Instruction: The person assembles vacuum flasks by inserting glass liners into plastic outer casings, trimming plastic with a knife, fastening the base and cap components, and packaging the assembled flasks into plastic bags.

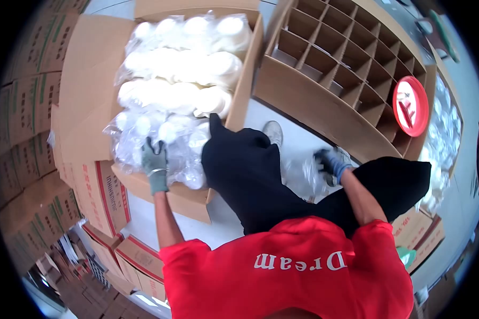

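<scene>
My left hand (155, 162), in a grey work glove, is over the near row of white bottles (167, 132) in clear plastic wrap. Its fingers are apart and touch or hover just above the loose plastic; which one I cannot tell. These wrapped bottles stand in several rows inside an open cardboard box (243, 95). My right hand (331, 162), gloved too, hangs between my legs with its fingers apart and slightly curled. Close beside it is a crumpled clear plastic bag (304, 176); no grip on the bag shows.
At the upper right stands a box with cardboard dividers (351, 56). A red dish (421, 106) holding small red items rests on its corner. Beyond it, more plastic-wrapped goods (444, 133) fill another box. Stacked cartons (29, 106) line the left side.
</scene>
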Demonstrator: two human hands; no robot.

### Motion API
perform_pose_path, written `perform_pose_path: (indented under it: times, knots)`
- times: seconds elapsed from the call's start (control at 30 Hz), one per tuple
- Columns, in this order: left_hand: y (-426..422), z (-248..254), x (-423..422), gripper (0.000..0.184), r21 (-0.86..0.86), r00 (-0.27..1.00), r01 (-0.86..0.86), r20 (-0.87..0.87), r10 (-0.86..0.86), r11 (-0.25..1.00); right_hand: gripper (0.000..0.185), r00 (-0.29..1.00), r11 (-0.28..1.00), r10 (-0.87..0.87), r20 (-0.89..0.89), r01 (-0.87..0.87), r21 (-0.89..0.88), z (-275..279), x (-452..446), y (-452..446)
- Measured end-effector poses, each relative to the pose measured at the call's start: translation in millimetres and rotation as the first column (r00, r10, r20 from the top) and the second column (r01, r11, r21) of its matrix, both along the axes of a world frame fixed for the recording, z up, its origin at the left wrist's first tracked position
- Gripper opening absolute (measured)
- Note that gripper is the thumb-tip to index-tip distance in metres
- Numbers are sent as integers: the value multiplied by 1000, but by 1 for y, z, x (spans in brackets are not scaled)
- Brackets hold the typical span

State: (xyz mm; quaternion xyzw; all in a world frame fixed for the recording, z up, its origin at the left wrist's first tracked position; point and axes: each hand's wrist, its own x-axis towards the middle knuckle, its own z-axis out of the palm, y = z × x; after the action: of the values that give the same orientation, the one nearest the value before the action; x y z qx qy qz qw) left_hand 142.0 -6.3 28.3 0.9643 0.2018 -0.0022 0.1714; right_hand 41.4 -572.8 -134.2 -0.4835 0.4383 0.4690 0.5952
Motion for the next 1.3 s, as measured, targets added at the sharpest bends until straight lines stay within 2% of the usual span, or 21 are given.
perform_pose_path:
  times: [0.03,0.1,0.13,0.2,0.23,0.3,0.33,0.37,0.4,0.43,0.5,0.57,0.63,0.7,0.87,1.0,1.03,1.13,1.17,1.23,1.3]
  knots:
    - [-28,15,-3,61,-252,991,75,127,-44,965,17,979,981,-167,120,152,122,17,42,9]
    - [-89,28,3,66,-831,981,163,194,3,533,10,832,869,-419,364,250,428,75,121,44]
    - [-117,36,14,76,-767,946,323,281,-163,554,13,792,802,-469,392,195,565,102,157,64]
    - [-174,63,34,99,-897,973,191,120,-195,400,20,744,671,-528,410,71,738,165,209,109]
    - [-184,50,48,106,-718,881,468,337,-331,515,25,738,623,-537,408,20,782,188,227,129]
    - [-201,36,75,101,-334,674,704,593,-441,626,42,59,889,-351,934,-292,352,140,249,170]
    - [-198,30,85,82,-282,690,666,585,-426,691,51,-437,965,24,899,-226,-135,167,256,177]
    - [-193,21,94,63,-228,707,620,578,-408,751,55,-576,933,185,796,-152,-327,171,267,183]
    - [-185,11,103,49,-212,732,561,578,-361,800,55,28,962,86,996,-264,-76,180,271,193]
    - [-177,0,109,36,-197,755,498,578,-310,844,55,625,961,-23,780,-202,191,188,273,203]
    - [-169,-55,105,29,-378,882,347,441,-163,858,55,-164,872,489,857,113,-476,169,272,203]
    - [-176,-104,89,29,-758,1000,5,-4,-12,652,53,-429,836,514,743,55,-546,196,261,202]
    - [-183,-129,83,22,-629,991,121,121,-57,768,46,-595,571,530,605,-276,-773,178,255,209]
    - [-180,-134,83,21,-640,993,117,100,-69,759,34,-771,323,539,338,-181,-929,141,247,226]
    - [-154,-85,64,22,-833,985,4,-94,-148,553,40,-553,-49,792,257,-478,-877,114,269,274]
    - [-158,-12,44,26,-425,983,-36,-180,-46,905,41,-586,-281,804,103,-527,-802,47,273,298]
    - [-164,-12,39,28,-478,960,84,275,58,874,46,-562,-272,822,95,-534,-801,57,273,302]
    - [-181,-4,76,41,-866,938,321,347,-2,384,45,-617,-192,745,254,-562,-804,28,275,306]
    - [-186,-47,98,48,-947,955,287,294,31,147,54,-531,33,750,394,-566,-824,-22,272,307]
    - [-178,-158,129,52,-980,998,-62,-59,19,188,55,-532,-79,844,64,-242,-967,141,240,268]
    - [-189,-148,135,48,-944,993,-119,-108,52,308,49,-573,224,776,263,-140,-965,140,207,223]
